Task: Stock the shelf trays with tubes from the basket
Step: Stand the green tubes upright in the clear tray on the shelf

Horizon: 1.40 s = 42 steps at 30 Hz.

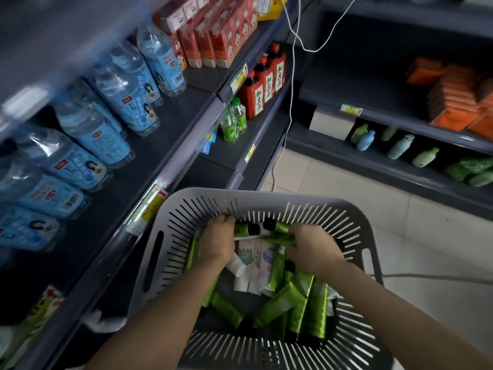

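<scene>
Inside the basket (pixel 269 198), left hand (pixel 217 240) and right hand (pixel 310 248) each pinched green tubes (pixel 241 229); light, squashy, slick-looking, probably best gripped mid-body.

Dark grey metal shelving (pixel 186 108) runs along the left and across the back (dimly lit), above a pale beige tiled floor (pixel 346 188); a thin white cable (pixel 292 76) hangs down.
</scene>
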{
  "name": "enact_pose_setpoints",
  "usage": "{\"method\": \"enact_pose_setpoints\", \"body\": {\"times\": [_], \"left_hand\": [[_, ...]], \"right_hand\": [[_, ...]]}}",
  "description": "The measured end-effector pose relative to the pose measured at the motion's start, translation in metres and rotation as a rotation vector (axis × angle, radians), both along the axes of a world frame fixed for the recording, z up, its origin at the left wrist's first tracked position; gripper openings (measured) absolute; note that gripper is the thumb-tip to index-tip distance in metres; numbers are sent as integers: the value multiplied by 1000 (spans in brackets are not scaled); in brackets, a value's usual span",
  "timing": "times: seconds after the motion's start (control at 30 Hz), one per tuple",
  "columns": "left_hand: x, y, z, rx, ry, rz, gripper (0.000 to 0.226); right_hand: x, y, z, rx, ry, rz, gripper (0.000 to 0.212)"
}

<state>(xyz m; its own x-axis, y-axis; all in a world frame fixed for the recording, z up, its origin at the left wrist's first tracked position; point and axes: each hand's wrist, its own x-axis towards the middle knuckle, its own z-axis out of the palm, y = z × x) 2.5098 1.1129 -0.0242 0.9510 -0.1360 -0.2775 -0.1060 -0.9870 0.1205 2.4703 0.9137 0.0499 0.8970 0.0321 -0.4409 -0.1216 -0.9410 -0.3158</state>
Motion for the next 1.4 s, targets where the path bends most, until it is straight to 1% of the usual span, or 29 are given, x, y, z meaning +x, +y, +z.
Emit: {"method": "enact_pose_setpoints", "body": {"times": [0.07, 0.13, 0.2, 0.27, 0.37, 0.43, 0.47, 0.53, 0.57, 0.6, 0.7, 0.77, 0.83, 0.87, 0.9, 0.93, 0.97, 1.03, 1.1, 1.23, 1.27, 1.37, 1.4], "left_hand": [[0, 5, 1, 35, 18, -127, 24], [-3, 7, 6, 31, 56, -224, 24], [-8, 8, 15, 1, 62, -277, 26], [-13, 11, 29, -55, 36, -276, 28], [-19, 20, 65, -189, -2, -220, 33], [-22, 26, 95, -210, -11, -221, 35], [-23, 30, 111, -198, -26, -225, 35], [-27, 42, 150, -188, -59, -203, 31], [-29, 49, 172, -218, -64, -167, 29], [-30, 56, 193, -267, -59, -112, 28], [-38, 76, 259, -385, -91, 48, 21], [-46, 91, 299, -403, -151, 114, 19], [-57, 107, 336, -490, -179, 201, 22], [-64, 117, 353, -550, -189, 245, 22], [-71, 127, 369, -598, -221, 280, 20], [-80, 138, 384, -616, -271, 314, 15], [-89, 149, 397, -619, -332, 349, 12], [-108, 168, 422, -644, -440, 425, 15], [-127, 188, 444, -689, -513, 500, 18], [-164, 230, 480, -703, -633, 619, 20], [-173, 240, 487, -694, -656, 645, 21], [-197, 266, 503, -601, -739, 706, 22], [-205, 274, 507, -569, -769, 728, 22]], "right_hand": [[4, -2, 12, 78, -16, -26, 16], [8, -2, 27, 108, -23, -35, 17], [13, 0, 43, 139, 5, -52, 20], [17, 0, 61, 218, 31, -119, 22], [20, -4, 88, 500, 158, -372, 20], [21, -10, 105, 671, 278, -494, 17], [21, -11, 114, 733, 323, -526, 18], [22, -12, 137, 872, 392, -577, 32], [24, -11, 150, 952, 416, -591, 35], [25, -8, 166, 1026, 434, -587, 34], [30, 8, 213, 1204, 487, -516, 31], [34, 28, 241, 1292, 490, -422, 25], [36, 53, 266, 1386, 500, -296, 23], [37, 68, 278, 1431, 508, -220, 29], [38, 83, 288, 1465, 510, -137, 41], [40, 98, 297, 1481, 518, -53, 52], [40, 114, 306, 1482, 524, 38, 57], [40, 148, 324, 1476, 521, 187, 54], [35, 182, 342, 1473, 525, 260, 54], [22, 245, 373, 1493, 451, 327, 31], [19, 260, 378, 1500, 437, 340, 27], [9, 300, 387, 1493, 401, 381, 22], [5, 313, 389, 1479, 378, 393, 17]]}}
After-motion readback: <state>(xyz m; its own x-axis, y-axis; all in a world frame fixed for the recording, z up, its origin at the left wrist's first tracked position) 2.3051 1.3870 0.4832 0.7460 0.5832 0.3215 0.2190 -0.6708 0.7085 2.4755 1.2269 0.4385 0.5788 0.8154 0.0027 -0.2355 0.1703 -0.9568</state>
